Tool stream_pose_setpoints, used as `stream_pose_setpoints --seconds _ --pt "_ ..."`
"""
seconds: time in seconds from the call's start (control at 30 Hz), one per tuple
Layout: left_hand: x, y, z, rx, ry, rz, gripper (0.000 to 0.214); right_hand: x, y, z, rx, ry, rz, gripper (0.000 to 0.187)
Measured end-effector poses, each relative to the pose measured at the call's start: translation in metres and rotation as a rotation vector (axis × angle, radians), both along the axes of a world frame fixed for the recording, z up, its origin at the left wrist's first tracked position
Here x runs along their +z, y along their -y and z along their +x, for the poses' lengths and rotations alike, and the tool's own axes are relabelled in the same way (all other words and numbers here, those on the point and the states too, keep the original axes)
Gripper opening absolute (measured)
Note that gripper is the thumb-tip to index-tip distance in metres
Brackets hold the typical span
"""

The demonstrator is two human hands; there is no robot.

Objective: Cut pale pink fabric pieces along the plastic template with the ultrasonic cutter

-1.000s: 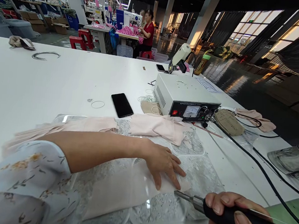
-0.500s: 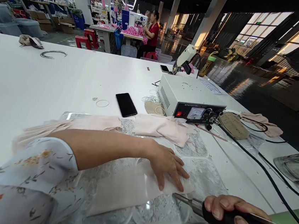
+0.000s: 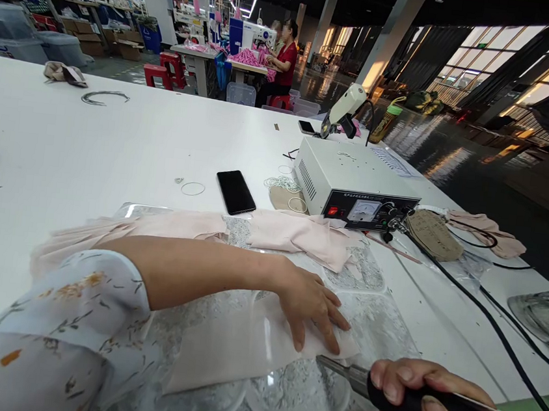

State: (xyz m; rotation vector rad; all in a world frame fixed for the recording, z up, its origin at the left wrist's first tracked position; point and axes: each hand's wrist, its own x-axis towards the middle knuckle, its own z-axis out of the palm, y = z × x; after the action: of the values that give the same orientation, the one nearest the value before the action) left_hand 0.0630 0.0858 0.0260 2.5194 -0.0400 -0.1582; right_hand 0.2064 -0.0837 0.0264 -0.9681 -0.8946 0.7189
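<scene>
My left hand [image 3: 313,307] lies flat with fingers spread, pressing a pale pink fabric strip [image 3: 220,350] down. Under the strip is a clear patterned plastic sheet [image 3: 380,321] with rounded outlines, its surface scuffed. My right hand [image 3: 430,405] is wrapped round the black handle of an ultrasonic cutter [image 3: 354,377]. The cutter's metal tip meets the near edge of the strip, just below my left fingertips. Folded pink fabric pieces [image 3: 295,237] lie along the far side of the sheet, and more pink fabric [image 3: 184,225] is partly hidden behind my left forearm.
Beyond the sheet stand a control box [image 3: 360,182] with a dial and a black phone [image 3: 235,192]. A black cable [image 3: 483,312] crosses the right side. A glass jar [image 3: 545,315] is at the far right. A person in red [image 3: 284,59] sits at a sewing machine behind.
The cutter's tip has slid slightly left along the strip's near edge. My left hand stays pressed on the fabric. The whole view has shifted a little.
</scene>
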Motion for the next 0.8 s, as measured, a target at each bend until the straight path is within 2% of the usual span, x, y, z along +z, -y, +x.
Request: stream_pose_setpoints --seconds 0.13,0.37,0.53,0.67,0.8 --pt "0.002 0.001 0.000 -0.004 -0.029 0.005 0.040 0.002 0.000 -0.005 0.030 -0.064 0.012 0.011" --pt "0.006 0.001 -0.001 -0.016 -0.062 0.008 0.042 0.003 -0.001 -0.014 0.044 -0.055 0.011 0.008" --pt "0.012 0.002 -0.001 0.022 -0.124 -0.051 0.041 -0.001 -0.003 -0.006 0.098 0.021 0.039 0.007" --pt "0.007 0.003 -0.001 0.012 -0.086 -0.033 0.040 -0.002 -0.005 -0.001 0.179 0.104 0.081 0.009" --pt "0.007 0.003 -0.001 0.039 0.016 -0.006 0.037 0.000 -0.003 -0.004 0.096 -0.003 0.034 0.007"
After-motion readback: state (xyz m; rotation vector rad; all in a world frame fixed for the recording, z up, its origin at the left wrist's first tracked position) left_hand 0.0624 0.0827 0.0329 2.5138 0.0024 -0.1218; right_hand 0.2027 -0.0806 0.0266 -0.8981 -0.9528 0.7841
